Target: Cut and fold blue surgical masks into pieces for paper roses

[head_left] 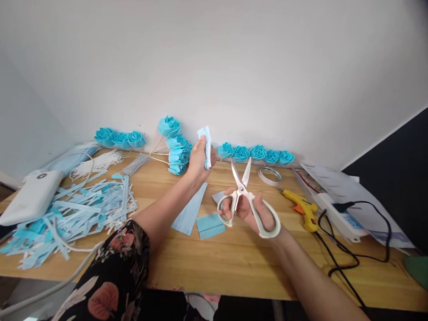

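Left hand (198,158) pinches folded fabric (208,143), right hand (246,212) grips scissors (241,189), above a wooden table (216,269) by a pale wall (218,61).

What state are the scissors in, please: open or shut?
Open: the scissors in the right hand have their blades spread in a V, with the tips clearly apart.

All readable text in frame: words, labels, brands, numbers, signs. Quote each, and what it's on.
None legible.
Tape roll: marks on the ring, too small to read.
White device: round dark mark, no letters readable.
Power strip: blue area, no lettering readable.
Glue gun: nothing readable.
Scissors: no readable lettering.
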Available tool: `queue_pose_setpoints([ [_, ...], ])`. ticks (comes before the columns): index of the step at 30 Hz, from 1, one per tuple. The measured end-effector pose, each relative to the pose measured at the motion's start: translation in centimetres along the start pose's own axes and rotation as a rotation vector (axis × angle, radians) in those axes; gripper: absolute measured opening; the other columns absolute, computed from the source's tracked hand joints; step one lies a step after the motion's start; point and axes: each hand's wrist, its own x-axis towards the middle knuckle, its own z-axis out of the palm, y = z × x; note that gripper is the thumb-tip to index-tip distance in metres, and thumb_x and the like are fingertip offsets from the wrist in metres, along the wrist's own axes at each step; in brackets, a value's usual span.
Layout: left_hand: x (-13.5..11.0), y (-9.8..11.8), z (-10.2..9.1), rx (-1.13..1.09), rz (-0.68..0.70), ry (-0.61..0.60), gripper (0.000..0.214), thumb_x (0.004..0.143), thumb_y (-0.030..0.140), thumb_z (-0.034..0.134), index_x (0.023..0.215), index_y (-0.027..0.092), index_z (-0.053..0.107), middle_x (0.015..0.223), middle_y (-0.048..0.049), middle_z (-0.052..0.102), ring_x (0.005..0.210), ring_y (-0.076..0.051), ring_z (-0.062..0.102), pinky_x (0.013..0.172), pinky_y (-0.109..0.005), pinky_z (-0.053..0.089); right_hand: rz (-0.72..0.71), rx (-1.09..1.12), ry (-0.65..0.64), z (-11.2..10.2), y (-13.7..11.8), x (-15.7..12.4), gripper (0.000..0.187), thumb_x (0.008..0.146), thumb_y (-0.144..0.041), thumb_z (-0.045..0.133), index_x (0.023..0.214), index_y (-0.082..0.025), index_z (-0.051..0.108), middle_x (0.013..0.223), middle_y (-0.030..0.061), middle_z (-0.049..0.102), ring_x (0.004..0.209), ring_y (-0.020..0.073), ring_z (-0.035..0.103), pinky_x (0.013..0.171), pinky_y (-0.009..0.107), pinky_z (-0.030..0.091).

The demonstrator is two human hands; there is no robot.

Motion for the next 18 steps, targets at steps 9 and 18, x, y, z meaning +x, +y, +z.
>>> queue_pose_setpoints([
  [9,-0.3,-1.0,-0.5,0.032,0.008,0.067,0.048,0.088,0.056,0.059,0.066,0.021,0.034,0.041,0.0101,0.029,0.032,-0.005,0.025,0.036,-0.022,0.016,0.127,-0.113,0.12,0.6,1.6,-0.4,0.046,0.091,-0.058,0.053,0.111,-0.018,0.065,0.066,0.0014,0.056,0.052,0.0149,0.054,0.048,0.028,0.041],
  [18,-0.3,-0.9,-0.7,0.039,0.006,0.125,0.047,0.09,0.056,0.057,0.067,0.022,0.033,0.041,0.0097,0.03,0.033,-0.005,0.026,0.036,-0.022,0.017,0.161,-0.111,0.08,0.6,2.3,-0.5,0.05,0.091,-0.058,0.053,0.115,-0.015,0.063,0.066,0.0007,0.057,0.049,0.0122,0.054,0.043,0.024,0.042],
])
